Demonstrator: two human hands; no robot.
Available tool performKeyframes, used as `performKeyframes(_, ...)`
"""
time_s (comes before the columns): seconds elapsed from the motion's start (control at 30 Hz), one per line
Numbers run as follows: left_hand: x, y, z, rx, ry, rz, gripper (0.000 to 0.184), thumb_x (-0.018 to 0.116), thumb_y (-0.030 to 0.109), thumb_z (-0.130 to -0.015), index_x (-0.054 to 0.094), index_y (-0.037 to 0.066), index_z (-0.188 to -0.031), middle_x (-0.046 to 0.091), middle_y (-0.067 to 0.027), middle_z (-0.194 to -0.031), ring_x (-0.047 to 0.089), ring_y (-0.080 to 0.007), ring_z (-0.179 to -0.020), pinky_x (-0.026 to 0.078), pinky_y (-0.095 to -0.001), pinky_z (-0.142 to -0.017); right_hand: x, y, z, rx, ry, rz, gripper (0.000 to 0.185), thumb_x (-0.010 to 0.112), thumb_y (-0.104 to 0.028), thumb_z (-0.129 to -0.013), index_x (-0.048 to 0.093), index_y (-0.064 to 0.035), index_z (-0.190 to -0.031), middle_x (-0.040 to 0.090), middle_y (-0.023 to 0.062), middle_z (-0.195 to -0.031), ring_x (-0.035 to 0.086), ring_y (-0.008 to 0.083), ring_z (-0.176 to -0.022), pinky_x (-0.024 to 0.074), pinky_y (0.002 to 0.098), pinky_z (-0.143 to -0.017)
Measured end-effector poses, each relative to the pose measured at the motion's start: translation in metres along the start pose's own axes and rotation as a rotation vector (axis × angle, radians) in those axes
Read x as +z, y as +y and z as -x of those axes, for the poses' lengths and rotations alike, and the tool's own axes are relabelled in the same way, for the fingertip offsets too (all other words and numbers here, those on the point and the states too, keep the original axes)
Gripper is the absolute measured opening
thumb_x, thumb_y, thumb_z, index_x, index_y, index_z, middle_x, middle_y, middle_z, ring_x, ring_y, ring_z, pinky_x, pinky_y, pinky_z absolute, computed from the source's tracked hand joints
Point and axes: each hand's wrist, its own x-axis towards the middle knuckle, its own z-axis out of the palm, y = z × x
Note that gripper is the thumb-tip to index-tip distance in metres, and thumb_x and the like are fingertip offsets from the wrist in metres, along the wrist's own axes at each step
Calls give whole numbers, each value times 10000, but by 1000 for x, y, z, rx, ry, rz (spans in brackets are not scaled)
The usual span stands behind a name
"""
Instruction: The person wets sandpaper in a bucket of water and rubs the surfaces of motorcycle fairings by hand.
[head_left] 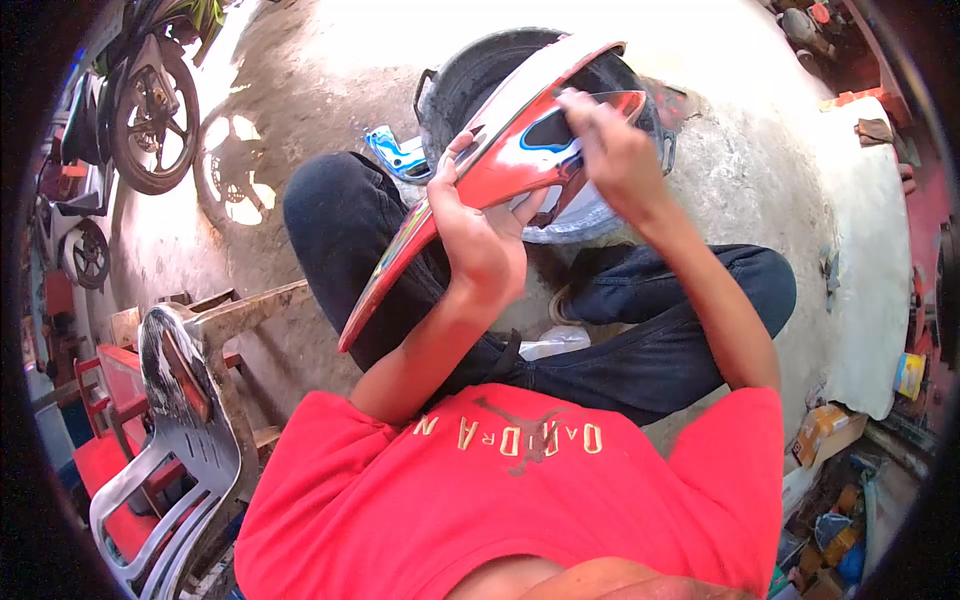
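A long, curved red motorcycle fairing panel (515, 165) with white and blue markings slants across my view, above a black tub (440, 120). My left hand (482, 232) grips the panel near its middle, thumb and fingers on either side of its edges. My right hand (622, 158) presses curled fingers against the panel's upper right part, by a dark patch with a blue outline. Whatever those fingers may hold is hidden and slightly blurred. Behind the panel, the tub's inside is partly covered. A smaller blue and white piece (397, 153) lies on the floor against the tub's left side.
My bent knees flank the tub. At left stand a wooden frame (250, 305), a grey plastic chair (195, 440) and a motorcycle wheel (155, 125). On the right are a pale slab (868, 270), a cardboard box (828, 433) and assorted clutter.
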Motion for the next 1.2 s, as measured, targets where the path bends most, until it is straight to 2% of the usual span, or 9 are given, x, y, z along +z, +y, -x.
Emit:
performKeyframes(0.13, -11, -5, -8, 43, -21, -1, 397, 338, 387, -1027, 500, 131, -1283, 635, -106, -1189, 624, -262, -1089, 501, -483, -967, 10, -63, 28, -586, -64, -95, 372, 662, -109, -852, 647, -13, -1210, 673, 166, -1272, 629, 311, -1229, 498, 463, -1045)
performKeyframes(0.33, 6, -1, 7, -19, 63, 3, 419, 313, 427, -1042, 509, 132, -1266, 642, -83, -1174, 637, -238, -1044, 504, -454, -955, 3, 1, -8, -113, 22, 85, 387, 612, -96, -882, 602, 13, -1253, 671, 188, -1221, 652, 356, -1135, 540, 451, -950)
performKeyframes(0.47, -19, -7, -13, 40, -16, 32, 438, 320, 446, -1042, 502, 119, -1269, 623, -118, -1215, 635, -274, -1073, 528, -504, -913, 11, -62, 26, -584, -68, -112, 377, 556, -22, -898, 628, -21, -1268, 651, 181, -1309, 628, 334, -1231, 484, 451, -1067)
performKeyframes(0.53, -20, -7, -11, 51, -10, -9, 441, 331, 457, -1041, 494, 117, -1269, 615, -142, -1239, 628, -311, -1118, 524, -543, -940, 12, -31, 17, -561, -50, -88, 366, 572, -39, -908, 629, -23, -1269, 650, 183, -1309, 653, 328, -1188, 516, 439, -1017)
performKeyframes(0.67, -5, 1, 1, -35, 8, 32, 443, 322, 468, -1043, 467, 133, -1293, 613, -135, -1255, 624, -304, -1143, 516, -516, -973, 2, 10, -5, 71, 23, 74, 310, 485, -32, -984, 626, -20, -1260, 671, 209, -1210, 682, 366, -1058, 558, 421, -886)
performKeyframes(0.8, -22, -7, -13, 14, -85, 24, 447, 306, 471, -1046, 431, 158, -1339, 602, -110, -1292, 609, -272, -1169, 531, -485, -935, 14, -61, 31, -554, 13, -83, 380, 545, -4, -905, 618, -36, -1276, 651, 191, -1284, 681, 309, -1121, 561, 386, -923)
performKeyframes(0.9, -5, 2, -3, -45, 1, 81, 454, 299, 483, -1046, 441, 158, -1331, 605, -102, -1276, 621, -269, -1132, 526, -498, -933, 11, -18, 15, -520, 29, 17, 377, 563, -9, -905, 622, -43, -1276, 645, 194, -1296, 662, 329, -1158, 544, 391, -958)
performKeyframes(1.0, -3, 5, -2, -54, 13, 39, 450, 287, 481, -1050, 446, 156, -1318, 612, -94, -1254, 629, -269, -1106, 531, -495, -923, 1, 18, -4, 107, 55, 9, 321, 504, -37, -991, 621, -60, -1289, 641, 213, -1292, 642, 370, -1171, 544, 414, -953)
performKeyframes(1.2, -30, -4, -18, -9, -68, 96, 425, 292, 461, -1047, 447, 158, -1302, 615, -83, -1255, 629, -285, -1120, 550, -492, -886, 17, -31, 26, -561, 17, -108, 325, 547, -17, -913, 639, -28, -1225, 671, 181, -1257, 647, 338, -1184, 497, 476, -1028)
